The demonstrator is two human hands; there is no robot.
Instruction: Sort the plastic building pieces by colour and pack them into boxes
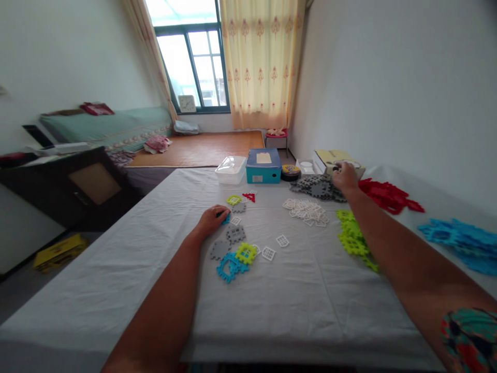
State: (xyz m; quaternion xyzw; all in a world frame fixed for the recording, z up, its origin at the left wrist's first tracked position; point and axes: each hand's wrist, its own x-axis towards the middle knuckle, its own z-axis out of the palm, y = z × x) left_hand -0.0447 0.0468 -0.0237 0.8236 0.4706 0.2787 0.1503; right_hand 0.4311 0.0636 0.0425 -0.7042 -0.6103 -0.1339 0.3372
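Left hand (212, 221): reaching forward over the cloth-covered table (295, 311), its fingers curling together and pointing right; touching a blue piece (227, 220) at the fingertips; whether they are pinching it or only resting on it, cannot tell.

Blue piece: lying left of the table's middle, just beside a small white frame (235, 221); mostly hiding under the fingers, so its long axis is not showing.

Right hand (345, 177): stretching to the far right, fingers bending and pointing left and away; hovering over or touching the right end of the grey pile (316, 187), in front of a yellow box (330, 156); whether it is gripping anything, cannot tell.

Grey pile: running lengthwise from left to right.

Green pile (349, 230): lying nearer, partly behind the right forearm, its long axis slanting from far left to near right.

Red pile (388, 196): slanting likewise, beyond that forearm.
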